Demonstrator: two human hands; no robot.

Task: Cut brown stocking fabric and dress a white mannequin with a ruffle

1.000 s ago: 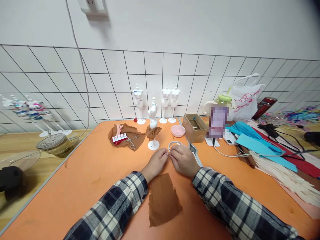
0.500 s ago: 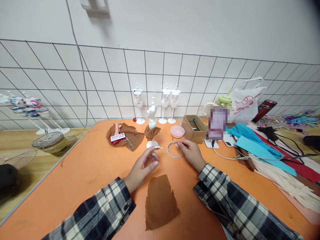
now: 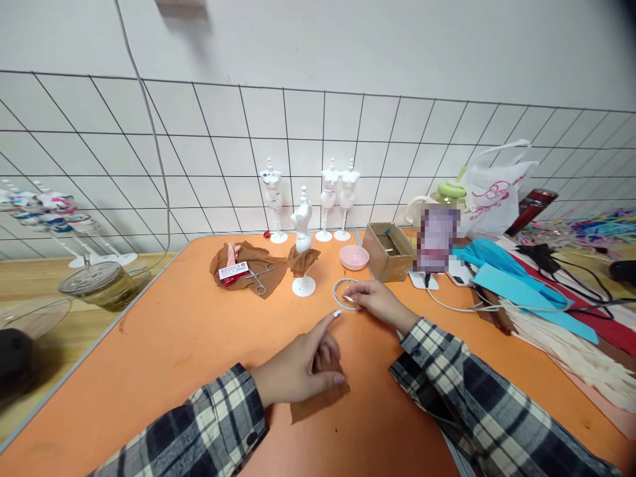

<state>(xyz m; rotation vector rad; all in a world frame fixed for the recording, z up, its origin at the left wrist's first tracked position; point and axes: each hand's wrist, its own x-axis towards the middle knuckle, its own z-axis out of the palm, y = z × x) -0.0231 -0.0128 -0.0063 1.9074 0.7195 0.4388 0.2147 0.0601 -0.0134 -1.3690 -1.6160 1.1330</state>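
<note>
My left hand (image 3: 303,364) hovers low over a piece of brown fabric (image 3: 311,407) and partly covers it. Its index finger points forward, the thumb stands apart, the other fingers curl, and nothing is held. My right hand (image 3: 375,301) is at a thin pale ring (image 3: 339,281) lying on the table. The fingertips are pinched together inside the ring; I cannot make out what is between them. Behind the hands stands a small white mannequin (image 3: 302,228) on a round base (image 3: 303,286), with brown cloth (image 3: 303,262) bunched around its lower part.
A pink bowl (image 3: 354,258) and a cardboard box (image 3: 390,255) stand behind my right hand. To the left, scissors (image 3: 259,278) and a small box (image 3: 233,272) lie on brown cloth (image 3: 273,265). More mannequins (image 3: 273,192) line the wall. A phone (image 3: 436,238) and fabric strips (image 3: 527,291) are at right.
My left hand has moved nearer and right, over the brown fabric, whose near edge now lies farther from me. My right fingertips have shifted from the ring's edge to inside it.
</note>
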